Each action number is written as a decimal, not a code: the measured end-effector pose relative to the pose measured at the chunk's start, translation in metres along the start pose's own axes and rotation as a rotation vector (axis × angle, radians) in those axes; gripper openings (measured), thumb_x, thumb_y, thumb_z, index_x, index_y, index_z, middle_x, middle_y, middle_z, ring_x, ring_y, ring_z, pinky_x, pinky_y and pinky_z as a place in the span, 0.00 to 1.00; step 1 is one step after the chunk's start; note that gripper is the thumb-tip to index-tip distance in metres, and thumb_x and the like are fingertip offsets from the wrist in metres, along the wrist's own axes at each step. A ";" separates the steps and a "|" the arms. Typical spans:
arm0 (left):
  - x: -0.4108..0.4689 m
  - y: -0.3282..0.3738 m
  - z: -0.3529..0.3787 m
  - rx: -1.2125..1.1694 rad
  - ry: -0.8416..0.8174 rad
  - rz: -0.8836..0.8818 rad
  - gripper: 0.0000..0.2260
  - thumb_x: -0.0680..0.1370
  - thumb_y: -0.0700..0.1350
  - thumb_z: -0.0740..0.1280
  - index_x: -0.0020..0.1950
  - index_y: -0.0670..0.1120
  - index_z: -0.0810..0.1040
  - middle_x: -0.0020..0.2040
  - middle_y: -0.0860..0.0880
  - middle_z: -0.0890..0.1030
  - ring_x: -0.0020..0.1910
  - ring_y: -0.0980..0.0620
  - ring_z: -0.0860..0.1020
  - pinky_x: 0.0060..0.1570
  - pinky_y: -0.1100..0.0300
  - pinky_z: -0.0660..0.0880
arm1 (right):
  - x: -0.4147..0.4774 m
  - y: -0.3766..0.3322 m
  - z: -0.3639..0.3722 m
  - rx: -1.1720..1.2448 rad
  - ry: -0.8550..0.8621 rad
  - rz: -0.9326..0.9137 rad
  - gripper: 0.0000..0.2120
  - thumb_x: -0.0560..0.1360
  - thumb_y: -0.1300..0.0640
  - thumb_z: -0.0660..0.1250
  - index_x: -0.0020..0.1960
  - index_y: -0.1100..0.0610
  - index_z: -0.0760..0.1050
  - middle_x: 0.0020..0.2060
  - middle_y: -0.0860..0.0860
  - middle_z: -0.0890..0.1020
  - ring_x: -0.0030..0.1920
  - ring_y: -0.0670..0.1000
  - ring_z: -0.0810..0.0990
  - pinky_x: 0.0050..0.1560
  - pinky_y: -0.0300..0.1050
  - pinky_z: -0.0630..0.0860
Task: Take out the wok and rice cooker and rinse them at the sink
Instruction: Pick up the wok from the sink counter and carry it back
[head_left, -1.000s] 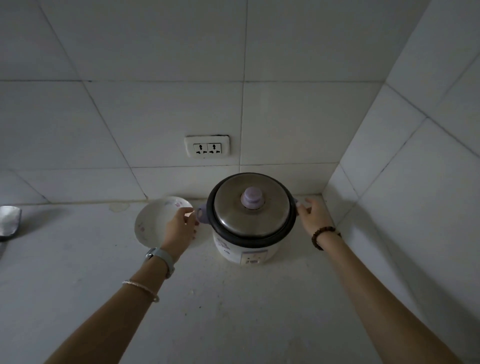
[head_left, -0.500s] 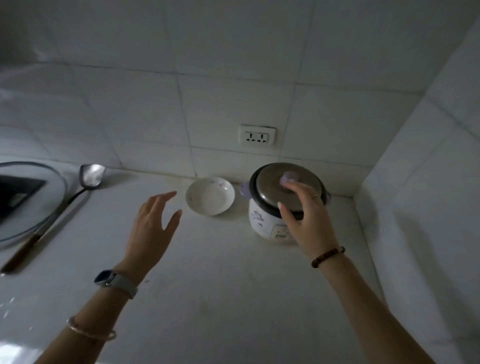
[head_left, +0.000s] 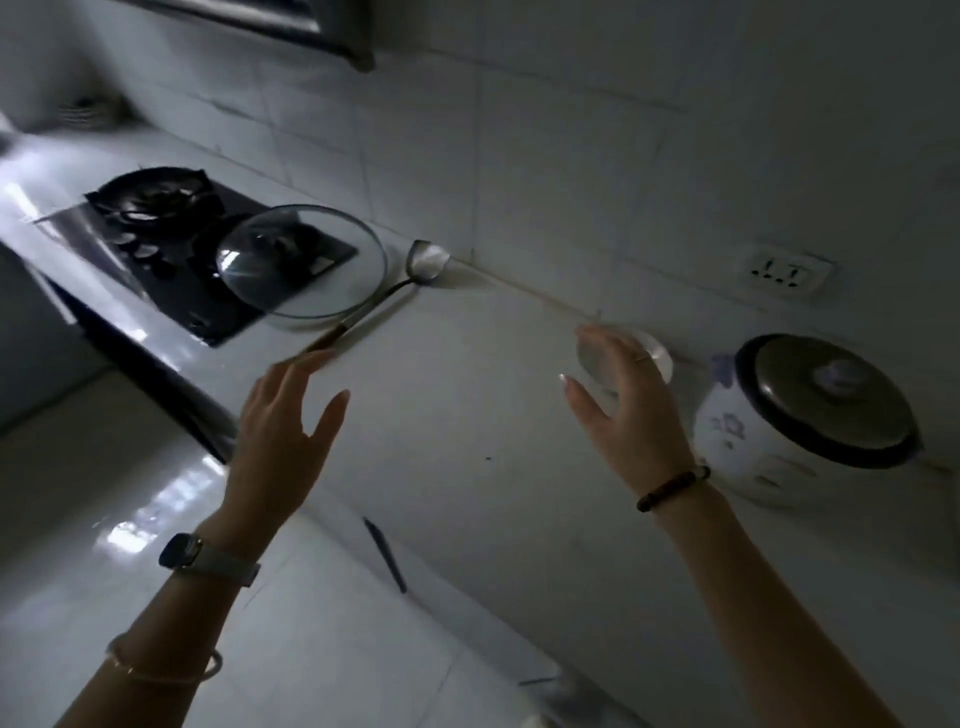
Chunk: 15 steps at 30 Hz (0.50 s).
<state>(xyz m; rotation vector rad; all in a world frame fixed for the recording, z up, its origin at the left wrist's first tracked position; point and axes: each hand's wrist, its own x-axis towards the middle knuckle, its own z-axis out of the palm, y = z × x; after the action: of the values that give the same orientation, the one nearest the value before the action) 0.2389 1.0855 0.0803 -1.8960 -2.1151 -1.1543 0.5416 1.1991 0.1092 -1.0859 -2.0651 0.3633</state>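
Spread wide, the left hand (head_left: 283, 431) hovers over the front part of the table (head_left: 467, 441) with its fingers straight and apart, holding nothing. Its fingertips are near the wooden end of a spatula (head_left: 427, 258). The spatula lies along the rim of a glass lid (head_left: 301, 260), which rests partly on the corner of the black stove (head_left: 171, 260). A watch (head_left: 182, 552) sits on that wrist.

The right hand (head_left: 626, 410) is raised further back, its fingers loosely extended and also empty (a bead bracelet (head_left: 670, 488) circles the wrist). Behind its fingers a small plate (head_left: 658, 358) is partly hidden.

The rice cooker (head_left: 769, 447) stands on the table at the right, close to the tiled wall and below a socket (head_left: 784, 273). Its metal cover with a pale knob is in place. It is just right of the plate and clear of the right hand, with a gap between them.
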 end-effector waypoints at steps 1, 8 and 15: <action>-0.006 -0.016 -0.015 0.004 0.008 -0.029 0.19 0.77 0.46 0.67 0.67 0.40 0.72 0.62 0.39 0.75 0.56 0.40 0.77 0.55 0.42 0.76 | 0.005 -0.016 0.017 0.003 -0.023 -0.023 0.23 0.76 0.51 0.65 0.68 0.58 0.70 0.65 0.53 0.74 0.67 0.50 0.71 0.67 0.51 0.69; -0.055 -0.128 -0.138 0.079 0.153 -0.233 0.17 0.77 0.42 0.68 0.66 0.40 0.74 0.59 0.40 0.76 0.58 0.41 0.75 0.56 0.55 0.69 | 0.035 -0.154 0.148 0.120 -0.168 -0.146 0.23 0.77 0.51 0.65 0.70 0.56 0.67 0.66 0.52 0.73 0.67 0.49 0.70 0.68 0.50 0.69; -0.108 -0.225 -0.235 0.198 0.268 -0.377 0.18 0.78 0.45 0.66 0.66 0.42 0.74 0.60 0.40 0.76 0.60 0.41 0.74 0.60 0.48 0.71 | 0.052 -0.267 0.254 0.269 -0.268 -0.280 0.22 0.77 0.53 0.66 0.69 0.57 0.68 0.64 0.52 0.74 0.64 0.47 0.71 0.65 0.43 0.70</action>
<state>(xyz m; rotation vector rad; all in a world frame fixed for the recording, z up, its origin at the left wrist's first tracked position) -0.0308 0.8742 0.0859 -1.2182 -2.3833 -1.1276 0.1813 1.1040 0.1124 -0.6039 -2.2837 0.6511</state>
